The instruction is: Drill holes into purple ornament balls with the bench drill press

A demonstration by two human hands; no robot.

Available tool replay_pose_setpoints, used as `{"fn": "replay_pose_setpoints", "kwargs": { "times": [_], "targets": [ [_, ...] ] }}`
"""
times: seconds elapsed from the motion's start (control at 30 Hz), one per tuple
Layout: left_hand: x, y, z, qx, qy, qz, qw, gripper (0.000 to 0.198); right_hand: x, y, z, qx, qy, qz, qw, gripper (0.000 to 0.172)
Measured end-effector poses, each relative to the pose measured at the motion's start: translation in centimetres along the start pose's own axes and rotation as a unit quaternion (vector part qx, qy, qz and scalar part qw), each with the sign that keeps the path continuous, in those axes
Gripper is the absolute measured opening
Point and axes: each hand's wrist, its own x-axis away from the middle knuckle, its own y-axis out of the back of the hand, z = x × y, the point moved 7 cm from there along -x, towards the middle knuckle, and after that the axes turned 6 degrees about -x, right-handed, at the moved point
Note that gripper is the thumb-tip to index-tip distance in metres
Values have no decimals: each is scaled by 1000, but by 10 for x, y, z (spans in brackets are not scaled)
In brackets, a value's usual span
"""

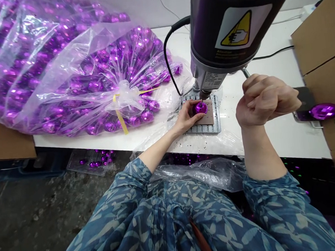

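My left hand [184, 117] holds a shiny purple bauble [200, 108] down on a brown pad [209, 112], which lies on a perforated metal plate [202, 128]. The tip of the bench drill's [224, 32] bit reaches the top of the bauble, though the exact contact is hard to see. My right hand [265, 100] is closed in a fist around the drill's feed lever [246, 72], with most of the lever hidden by my fingers. A large clear plastic bag [64, 71] full of purple baubles lies just left of my left hand.
The white table [273, 140] is scattered with dark specks near the plate. A single purple bauble [324, 111] rests on a phone [301, 99] at the right, beside cardboard [321, 40]. Plastic sheeting [206, 174] lies in front of me; a clear tray [90, 162] of baubles sits below the table.
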Motion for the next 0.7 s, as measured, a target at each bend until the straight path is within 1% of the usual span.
{"fn": "replay_pose_setpoints", "kwargs": {
  "times": [0.1,0.17,0.27,0.37,0.4,0.43,0.47,0.5,0.57,0.63,0.7],
  "targets": [
    [0,0,-1,-1,0,-2,1000,63,1,-3,3,-2,5,7,1000,63],
    [0,0,-1,-3,-1,-2,1000,63,-1,-8,10,-8,5,8,1000,67],
    [0,1,0,-10,1,-2,1000,63,-18,-21,25,-18,-10,-8,1000,69],
    [-1,1,2,-5,-3,2,1000,62,-53,-41,34,-14,-57,-16,998,66],
    [-2,0,1,-1,-8,5,1000,62,-67,-49,35,-10,-80,-6,997,64],
    [-2,0,0,1,-16,5,1000,62,-79,-58,32,-6,-116,11,993,65],
    [-2,1,-2,1,-29,-2,1000,61,-90,-64,27,-2,-168,23,986,72],
    [0,3,-6,-6,-43,-16,999,60,-98,-70,23,-2,-203,31,979,78],
    [10,10,-17,-43,-75,-60,994,54,-110,-76,16,-12,-255,34,966,83],
    [32,19,-33,-94,-111,-92,985,45,-115,-79,14,-18,-276,31,961,82],
    [64,23,-52,-133,-158,-80,975,38,-114,-79,13,-22,-276,34,960,81]
  ]
}}
